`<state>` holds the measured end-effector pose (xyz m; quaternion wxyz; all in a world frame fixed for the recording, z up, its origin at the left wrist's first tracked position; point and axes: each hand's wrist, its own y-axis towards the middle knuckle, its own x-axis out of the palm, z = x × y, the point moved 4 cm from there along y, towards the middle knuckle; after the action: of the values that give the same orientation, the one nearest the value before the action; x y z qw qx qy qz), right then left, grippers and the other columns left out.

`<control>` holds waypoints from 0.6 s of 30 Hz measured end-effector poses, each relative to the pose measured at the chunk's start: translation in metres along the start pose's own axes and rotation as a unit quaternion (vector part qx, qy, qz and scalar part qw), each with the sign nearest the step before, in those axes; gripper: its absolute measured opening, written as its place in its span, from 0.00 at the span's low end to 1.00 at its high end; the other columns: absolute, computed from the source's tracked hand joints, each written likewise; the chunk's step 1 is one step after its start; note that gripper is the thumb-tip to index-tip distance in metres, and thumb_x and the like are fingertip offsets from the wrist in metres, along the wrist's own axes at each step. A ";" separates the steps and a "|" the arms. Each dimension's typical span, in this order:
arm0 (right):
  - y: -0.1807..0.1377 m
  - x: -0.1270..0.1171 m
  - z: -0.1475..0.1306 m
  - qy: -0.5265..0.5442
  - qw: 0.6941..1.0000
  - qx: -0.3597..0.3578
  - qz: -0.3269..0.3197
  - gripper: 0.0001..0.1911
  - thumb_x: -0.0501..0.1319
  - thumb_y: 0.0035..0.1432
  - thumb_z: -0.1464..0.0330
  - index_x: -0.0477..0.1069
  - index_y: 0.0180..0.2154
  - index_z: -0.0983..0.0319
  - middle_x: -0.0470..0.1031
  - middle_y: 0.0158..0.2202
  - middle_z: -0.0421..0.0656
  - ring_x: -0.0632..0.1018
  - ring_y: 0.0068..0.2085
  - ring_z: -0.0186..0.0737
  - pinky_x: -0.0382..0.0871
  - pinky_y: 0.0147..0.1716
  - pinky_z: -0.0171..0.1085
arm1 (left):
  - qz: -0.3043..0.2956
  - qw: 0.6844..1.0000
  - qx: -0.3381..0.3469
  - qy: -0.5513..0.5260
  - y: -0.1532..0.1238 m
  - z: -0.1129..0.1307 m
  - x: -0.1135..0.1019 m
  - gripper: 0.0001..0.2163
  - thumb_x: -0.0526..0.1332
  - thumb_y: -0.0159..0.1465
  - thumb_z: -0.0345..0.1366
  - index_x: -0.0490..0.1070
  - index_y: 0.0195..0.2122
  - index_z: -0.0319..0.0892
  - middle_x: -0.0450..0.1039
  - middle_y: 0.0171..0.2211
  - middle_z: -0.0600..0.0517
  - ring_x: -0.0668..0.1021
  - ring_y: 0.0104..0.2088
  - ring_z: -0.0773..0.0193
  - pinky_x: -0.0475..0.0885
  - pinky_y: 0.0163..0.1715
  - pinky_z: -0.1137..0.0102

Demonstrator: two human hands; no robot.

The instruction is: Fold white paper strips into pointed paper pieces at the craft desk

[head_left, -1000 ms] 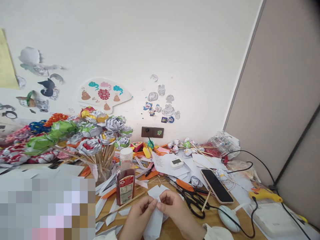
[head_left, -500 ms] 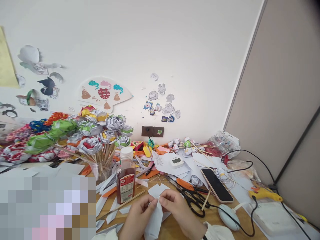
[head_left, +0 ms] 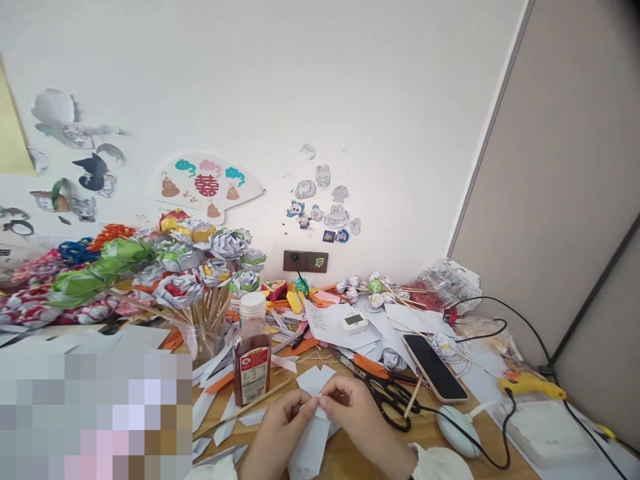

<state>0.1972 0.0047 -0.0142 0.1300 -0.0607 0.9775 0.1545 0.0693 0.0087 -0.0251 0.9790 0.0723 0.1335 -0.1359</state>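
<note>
At the front middle of the table, my left hand (head_left: 287, 417) and my right hand (head_left: 350, 407) meet, thumbs and fingertips pinching a white piece of paper (head_left: 309, 450) between them. The paper hangs down below my fingers as a folded strip. Just beyond my fingers lies another white paper piece (head_left: 315, 379) on the table. Left of my hands stands a bottle of red-brown liquid (head_left: 254, 363) with a white cap. Black-handled scissors (head_left: 387, 400) lie close to my right hand.
Paper flowers on sticks (head_left: 200, 293) stand in a clear container at left. Paper scraps, a white timer (head_left: 353, 320) and a phone (head_left: 435, 367) lie behind. At right are a mouse (head_left: 459, 430), a yellow glue gun (head_left: 533, 385) and black cables. A blurred block hides the lower left.
Both hands stay pinched on the paper, with only a slight shift of the fingers and paper. The view has moved a little; the other things stay in place.
</note>
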 end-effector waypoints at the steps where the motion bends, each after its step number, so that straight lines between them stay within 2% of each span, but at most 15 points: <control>1: 0.000 0.000 -0.001 -0.012 1.000 -0.003 0.005 0.05 0.58 0.47 0.71 0.67 0.23 0.65 0.65 0.22 0.38 0.66 0.26 0.34 0.59 0.25 0.31 | -0.007 1.000 -0.002 0.005 0.000 0.000 0.001 0.16 0.54 0.52 0.49 0.67 0.21 0.39 0.61 0.19 0.56 0.65 0.23 0.65 0.60 0.24 0.73; 7: -0.002 0.001 -0.004 -0.046 0.999 -0.020 0.014 0.06 0.56 0.49 0.71 0.65 0.22 0.64 0.63 0.21 0.37 0.66 0.25 0.33 0.59 0.25 0.31 | -0.006 1.000 0.009 0.024 0.000 0.003 0.000 0.14 0.56 0.52 0.46 0.68 0.21 0.39 0.64 0.20 0.56 0.66 0.24 0.65 0.61 0.25 0.73; 13: -0.006 0.010 0.007 0.026 0.997 -0.001 -0.072 0.07 0.51 0.56 0.68 0.62 0.37 0.62 0.60 0.20 0.34 0.64 0.21 0.32 0.58 0.19 0.29 | 0.017 0.999 -0.013 -0.024 0.001 -0.001 -0.003 0.15 0.58 0.50 0.47 0.65 0.18 0.40 0.62 0.18 0.57 0.65 0.22 0.65 0.61 0.23 0.73; 18: -0.006 0.011 0.005 -0.005 0.997 -0.041 -0.070 0.09 0.51 0.57 0.72 0.62 0.41 0.60 0.55 0.19 0.32 0.61 0.22 0.31 0.55 0.22 0.29 | 0.006 0.996 -0.045 -0.074 0.002 -0.006 -0.001 0.15 0.59 0.49 0.48 0.64 0.19 0.39 0.63 0.18 0.56 0.65 0.21 0.66 0.60 0.21 0.73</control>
<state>0.1891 -0.0008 -0.0232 0.1424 -0.1337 0.9631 0.1850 0.0674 0.0115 -0.0306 0.9893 0.0184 0.0666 -0.1285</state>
